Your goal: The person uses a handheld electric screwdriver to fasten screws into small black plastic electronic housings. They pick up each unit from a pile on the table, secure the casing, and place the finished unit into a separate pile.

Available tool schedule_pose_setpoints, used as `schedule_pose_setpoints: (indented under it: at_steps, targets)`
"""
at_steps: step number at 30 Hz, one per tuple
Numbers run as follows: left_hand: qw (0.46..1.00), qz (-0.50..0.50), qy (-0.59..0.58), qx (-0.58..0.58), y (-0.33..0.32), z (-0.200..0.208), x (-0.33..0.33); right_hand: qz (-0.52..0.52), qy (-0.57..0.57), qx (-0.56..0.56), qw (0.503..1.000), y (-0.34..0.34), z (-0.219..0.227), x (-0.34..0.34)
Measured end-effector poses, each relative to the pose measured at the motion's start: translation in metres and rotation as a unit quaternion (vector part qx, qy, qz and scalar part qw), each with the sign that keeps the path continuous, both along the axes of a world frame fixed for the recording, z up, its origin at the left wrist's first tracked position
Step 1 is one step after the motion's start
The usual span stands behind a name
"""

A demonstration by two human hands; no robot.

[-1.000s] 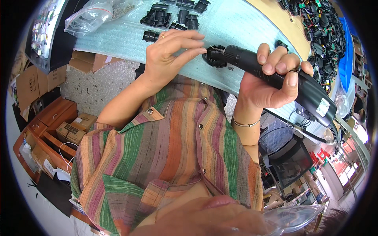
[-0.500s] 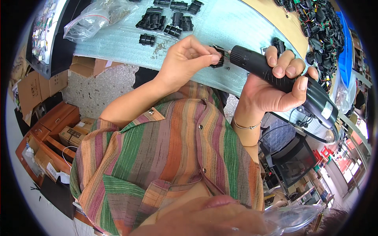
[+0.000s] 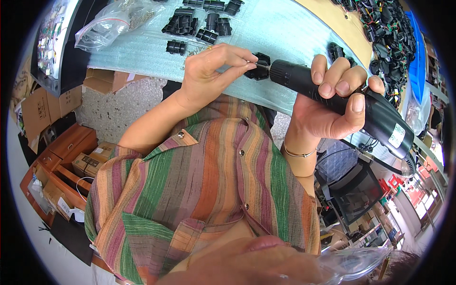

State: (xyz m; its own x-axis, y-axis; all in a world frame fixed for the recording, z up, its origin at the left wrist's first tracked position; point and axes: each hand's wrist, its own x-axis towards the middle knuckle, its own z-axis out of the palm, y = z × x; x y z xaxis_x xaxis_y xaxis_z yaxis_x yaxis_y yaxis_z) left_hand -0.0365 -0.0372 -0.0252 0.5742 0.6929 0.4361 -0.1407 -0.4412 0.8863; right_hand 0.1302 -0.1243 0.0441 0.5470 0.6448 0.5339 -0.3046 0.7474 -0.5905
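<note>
My right hand [image 3: 337, 99] wraps around a black electric screwdriver [image 3: 304, 80], its nose pointing left with a thin bit. Just beyond the bit, a black plastic part [image 3: 261, 58] lies on the pale mat [image 3: 294, 42]. My left hand [image 3: 211, 71] is closed in a pinch, thumb and forefinger meeting at the near left side of that part and close to the bit. What sits between those fingertips is too small to make out. Behind the left hand, small loose screws [image 3: 192, 51] are partly covered.
Several black plastic parts [image 3: 178, 23] are grouped at the far left of the mat, near a clear plastic bag [image 3: 104, 31]. More black pieces [image 3: 336, 51] lie beyond the screwdriver. Wired black assemblies [image 3: 387, 52] are heaped at far right beside a blue tray [image 3: 416, 57].
My left hand has drawn back a little to the left, uncovering more of the black part. The screwdriver's nose has shifted slightly left and down, its rear end tilting lower.
</note>
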Motion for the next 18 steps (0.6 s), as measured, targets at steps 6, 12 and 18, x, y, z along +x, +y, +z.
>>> schedule_pose_setpoints:
  at_steps: [6, 12, 18]
  targets:
    - [0.994, -0.034, -0.014, -0.104, -0.0042, -0.0022, 0.0016, 0.006, -0.004, -0.006, 1.0, -0.0007, 0.0029, -0.0001]
    - [0.992, -0.03, -0.014, -0.121, -0.0044, -0.0049, 0.0011, -0.007, -0.001, -0.011, 1.0, -0.0009, 0.003, -0.002]
    - [0.996, -0.023, -0.08, -0.005, -0.002, -0.0062, 0.0043, -0.014, 0.012, -0.015, 1.0, -0.0015, 0.0052, -0.001]
